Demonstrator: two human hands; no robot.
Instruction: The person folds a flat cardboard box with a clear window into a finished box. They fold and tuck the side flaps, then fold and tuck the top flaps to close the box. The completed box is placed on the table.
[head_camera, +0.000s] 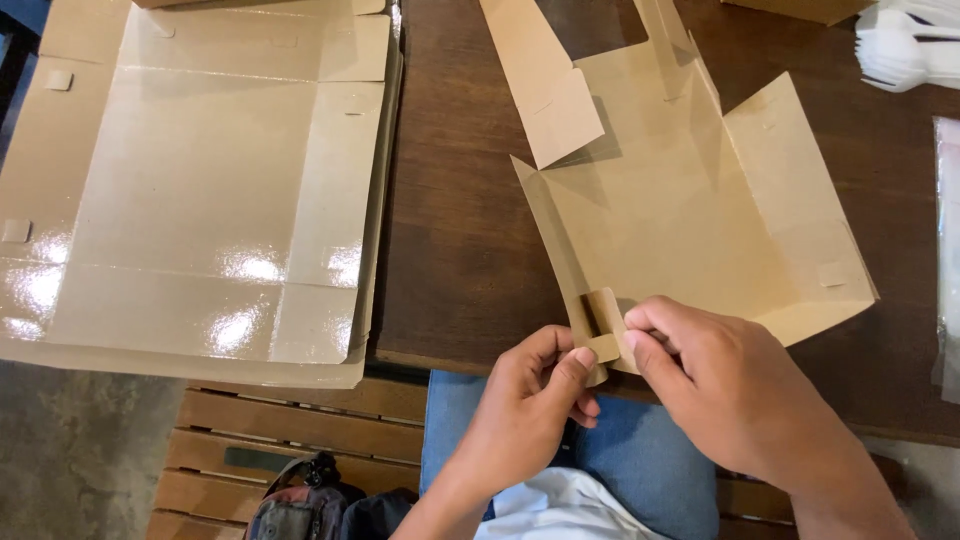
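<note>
A stack of flat glossy cardboard blanks (200, 190) lies at the left end of the dark wooden table (460, 230), overhanging its near edge. White plastic cutlery (905, 45) sits at the far right corner, and a clear plastic bag (948, 250) lies along the right edge. Below the table, a slatted wooden bench (260, 440) carries a dark backpack (310, 505). None of these lies between the hands and their work.

The half-folded brown cardboard box (680, 200) rests on the table in front of the person, its near corner reaching past the table edge over the lap. Its long axis runs from that near corner away toward the far edge, with side flaps raised and the open inside facing up. The left hand (535, 400) pinches the small corner tab (603, 330) between thumb and forefinger. The right hand (715, 385) presses its fingertips closed against the same tab from the other side.
</note>
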